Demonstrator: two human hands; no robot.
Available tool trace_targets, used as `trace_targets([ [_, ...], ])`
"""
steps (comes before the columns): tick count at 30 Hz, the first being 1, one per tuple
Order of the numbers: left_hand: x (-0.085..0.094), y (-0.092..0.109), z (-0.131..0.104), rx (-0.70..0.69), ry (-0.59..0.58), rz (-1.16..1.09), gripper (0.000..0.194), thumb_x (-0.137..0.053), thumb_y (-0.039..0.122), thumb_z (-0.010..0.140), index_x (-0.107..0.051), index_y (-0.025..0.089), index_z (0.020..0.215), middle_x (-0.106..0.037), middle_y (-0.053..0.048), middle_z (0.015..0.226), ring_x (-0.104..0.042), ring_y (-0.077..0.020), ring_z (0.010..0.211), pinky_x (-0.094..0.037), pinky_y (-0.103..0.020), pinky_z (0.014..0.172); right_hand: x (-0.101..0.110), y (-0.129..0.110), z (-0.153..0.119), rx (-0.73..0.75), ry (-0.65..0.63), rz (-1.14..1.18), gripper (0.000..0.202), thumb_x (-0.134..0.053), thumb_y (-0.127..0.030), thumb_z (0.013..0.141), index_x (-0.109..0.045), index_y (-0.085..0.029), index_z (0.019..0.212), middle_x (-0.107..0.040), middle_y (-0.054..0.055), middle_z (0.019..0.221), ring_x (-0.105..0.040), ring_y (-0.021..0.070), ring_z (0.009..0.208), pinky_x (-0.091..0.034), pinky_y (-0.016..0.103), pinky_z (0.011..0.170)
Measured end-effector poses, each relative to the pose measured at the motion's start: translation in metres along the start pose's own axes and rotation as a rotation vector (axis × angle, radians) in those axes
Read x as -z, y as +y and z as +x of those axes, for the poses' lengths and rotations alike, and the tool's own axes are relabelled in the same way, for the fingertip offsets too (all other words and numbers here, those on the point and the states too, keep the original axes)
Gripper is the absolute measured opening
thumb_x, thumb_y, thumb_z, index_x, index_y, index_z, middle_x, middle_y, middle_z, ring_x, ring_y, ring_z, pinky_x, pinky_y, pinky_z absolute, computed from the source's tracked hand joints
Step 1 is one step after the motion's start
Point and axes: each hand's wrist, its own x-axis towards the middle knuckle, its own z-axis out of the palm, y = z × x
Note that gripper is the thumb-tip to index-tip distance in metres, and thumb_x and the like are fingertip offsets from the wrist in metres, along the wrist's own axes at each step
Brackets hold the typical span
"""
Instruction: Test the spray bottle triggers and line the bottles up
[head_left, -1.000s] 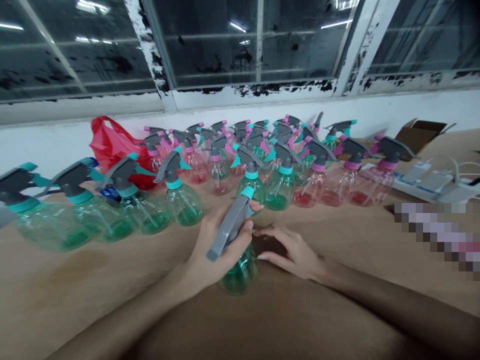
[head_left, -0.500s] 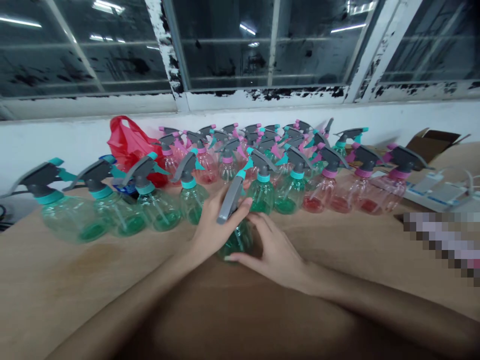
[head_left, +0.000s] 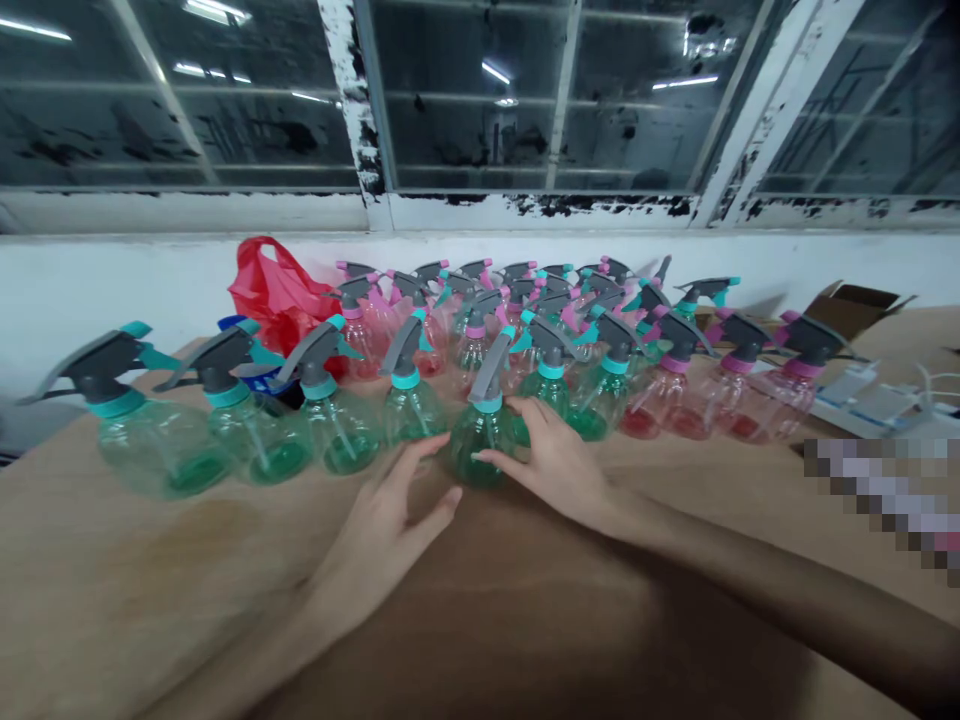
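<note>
A green spray bottle (head_left: 480,450) with a grey trigger head and teal collar stands upright at the middle of the front row. My right hand (head_left: 555,465) grips its right side, thumb across the front of the round body. To the left and nearer me, my left hand (head_left: 397,520) is open, fingers and thumb apart, nothing in it; its fingertips come close to the bottle's left side. Left of these hands stand several green spray bottles (head_left: 341,425). To the right, two more green ones are followed by pink spray bottles (head_left: 660,395).
Behind the front row are more spray bottles (head_left: 517,290) with pink and teal parts. A red plastic bag (head_left: 274,300) lies by the wall at back left, with a blue item below it. An open cardboard box (head_left: 851,305) and white power strips (head_left: 862,395) are at the right.
The held bottle has moved forward into the front row. My left hand has let go of its spray head and drawn back to the left, while the right hand stays on the body.
</note>
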Motion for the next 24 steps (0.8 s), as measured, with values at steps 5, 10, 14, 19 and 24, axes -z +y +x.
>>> trace_targets([
  [5,0.001,-0.019,-0.03,0.072,-0.106,-0.028,0.026,-0.049,0.037,0.09,-0.053,0.031,0.114,-0.064,-0.002,0.118,-0.064,-0.0252,0.102,-0.054,-0.038,0.079,-0.003,-0.002,0.016,0.009,-0.025,-0.181,0.057,-0.05,-0.059,0.084,-0.049,-0.012,0.116,-0.063,0.017,0.101,-0.057,0.0352,0.103,-0.051,0.049,0.079],
  [10,-0.003,-0.024,-0.036,0.085,-0.158,-0.087,0.019,-0.047,0.033,0.09,-0.057,0.029,0.105,-0.069,-0.001,0.103,-0.068,-0.0201,0.086,-0.054,-0.032,0.07,-0.006,-0.001,0.026,0.029,-0.002,-0.299,0.054,-0.049,-0.062,0.082,-0.05,-0.017,0.112,-0.065,0.017,0.096,-0.061,0.0354,0.098,-0.055,0.046,0.067],
  [14,-0.006,-0.024,-0.035,0.045,-0.185,-0.081,0.017,-0.046,0.029,0.089,-0.058,0.028,0.102,-0.07,0.0,0.098,-0.067,-0.0186,0.082,-0.052,-0.031,0.072,-0.007,0.001,0.031,0.01,-0.016,-0.345,0.054,-0.053,-0.06,0.081,-0.049,-0.015,0.112,-0.065,0.018,0.099,-0.064,0.0349,0.094,-0.056,0.042,0.062],
  [19,-0.008,-0.023,-0.029,0.04,-0.214,-0.085,0.016,-0.047,0.027,0.089,-0.059,0.027,0.099,-0.071,0.001,0.096,-0.067,-0.0182,0.079,-0.051,-0.03,0.07,-0.01,0.0,0.036,-0.013,-0.023,-0.34,0.051,-0.052,-0.056,0.084,-0.049,-0.016,0.115,-0.066,0.018,0.1,-0.065,0.034,0.095,-0.056,0.041,0.064],
  [24,-0.01,-0.022,-0.017,0.018,-0.207,-0.087,0.016,-0.046,0.026,0.089,-0.058,0.027,0.101,-0.07,0.002,0.095,-0.066,-0.0176,0.08,-0.05,-0.028,0.067,-0.002,-0.005,0.03,-0.021,-0.033,-0.317,0.055,-0.059,-0.052,0.081,-0.05,-0.013,0.119,-0.066,0.017,0.106,-0.063,0.0339,0.098,-0.055,0.043,0.068],
])
